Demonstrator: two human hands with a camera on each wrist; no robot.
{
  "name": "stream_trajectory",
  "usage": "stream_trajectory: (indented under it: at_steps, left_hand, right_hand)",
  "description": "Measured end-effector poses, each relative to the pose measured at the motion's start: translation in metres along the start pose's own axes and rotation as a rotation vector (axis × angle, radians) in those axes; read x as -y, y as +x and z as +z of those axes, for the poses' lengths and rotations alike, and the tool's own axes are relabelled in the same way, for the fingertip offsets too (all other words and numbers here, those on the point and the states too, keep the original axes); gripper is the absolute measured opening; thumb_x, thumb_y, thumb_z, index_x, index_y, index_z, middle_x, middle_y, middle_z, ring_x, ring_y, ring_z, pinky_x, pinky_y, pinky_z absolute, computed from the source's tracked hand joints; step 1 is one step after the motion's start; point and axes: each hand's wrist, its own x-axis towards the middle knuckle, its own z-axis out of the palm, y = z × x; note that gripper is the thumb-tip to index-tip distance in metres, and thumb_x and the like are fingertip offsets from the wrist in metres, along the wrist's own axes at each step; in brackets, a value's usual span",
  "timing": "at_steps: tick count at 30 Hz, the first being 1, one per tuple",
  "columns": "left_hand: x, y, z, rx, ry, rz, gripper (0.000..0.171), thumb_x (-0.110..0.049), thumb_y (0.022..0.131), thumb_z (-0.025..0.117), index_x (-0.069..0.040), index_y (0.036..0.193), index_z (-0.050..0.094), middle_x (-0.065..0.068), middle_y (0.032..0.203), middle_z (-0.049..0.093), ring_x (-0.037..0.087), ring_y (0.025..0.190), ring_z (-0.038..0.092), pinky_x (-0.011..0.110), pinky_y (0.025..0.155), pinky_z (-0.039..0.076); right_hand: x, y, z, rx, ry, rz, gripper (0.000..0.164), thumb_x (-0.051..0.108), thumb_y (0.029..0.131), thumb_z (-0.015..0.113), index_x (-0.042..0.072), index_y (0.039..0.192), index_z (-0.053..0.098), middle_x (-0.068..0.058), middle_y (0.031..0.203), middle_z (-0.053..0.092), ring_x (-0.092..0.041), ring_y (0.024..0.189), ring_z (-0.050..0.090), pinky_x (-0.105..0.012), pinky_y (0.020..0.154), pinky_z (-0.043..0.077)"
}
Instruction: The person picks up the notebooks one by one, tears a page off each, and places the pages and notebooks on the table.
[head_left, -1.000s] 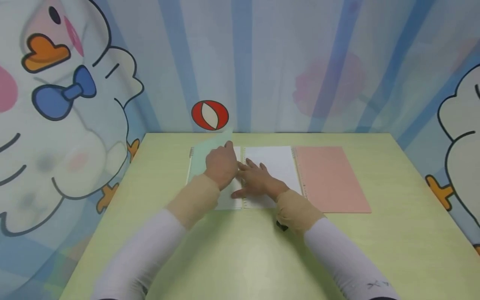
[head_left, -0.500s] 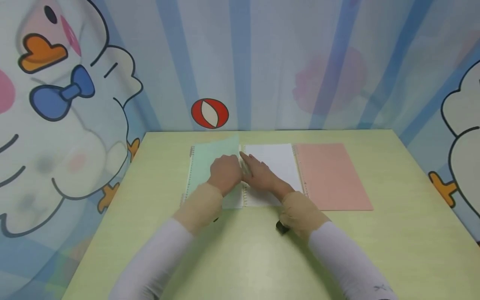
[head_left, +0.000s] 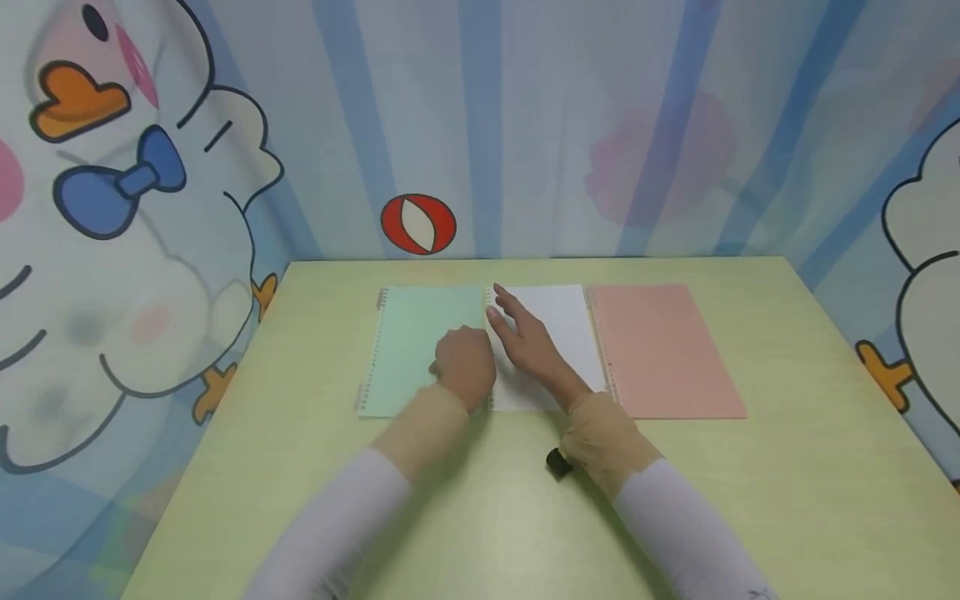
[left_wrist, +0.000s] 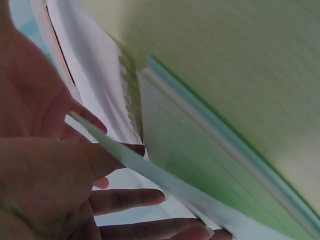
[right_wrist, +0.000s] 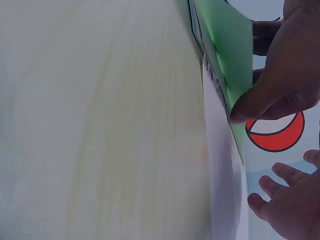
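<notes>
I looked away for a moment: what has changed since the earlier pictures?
The left hand has brought the green cover rightward and down, and still pinches its edge. The right hand has shifted slightly right and forward. The pink cover and the white page beside it stayed put.

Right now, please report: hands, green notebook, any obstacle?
Left hand pinches green cover, edge raised. Right hand over white page. No loose object seen under cover.

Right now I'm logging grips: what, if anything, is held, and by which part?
The left hand holds the green cover by its free edge; the right hand, nothing.
</notes>
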Motion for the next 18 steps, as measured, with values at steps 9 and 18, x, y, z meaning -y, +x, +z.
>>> stream_trajectory:
  at_steps: [9,18]
  left_hand:
    - [-0.010,0.002,0.001,0.132,0.170,-0.066,0.042,-0.027,0.101,0.061,-0.002,0.134,0.065,0.031,0.132,0.063,0.048,0.111,0.064,0.055,0.072,0.063]
    - [-0.042,0.004,-0.009,-0.071,0.144,0.053,0.045,-0.039,0.105,0.051,-0.004,0.130,0.061,0.021,0.116,0.069,0.040,0.101,0.067,0.056,0.082,0.059]
  right_hand:
    - [0.000,-0.011,-0.009,-0.034,-0.045,-0.045,0.058,0.049,0.109,0.036,0.021,0.160,0.032,-0.007,0.163,0.038,-0.029,0.143,0.041,-0.054,0.116,0.036]
    - [-0.020,-0.037,-0.079,-0.134,-0.204,-0.131,0.059,0.041,0.105,0.056,0.010,0.153,0.043,-0.018,0.148,0.052,-0.037,0.132,0.050,-0.059,0.105,0.044]
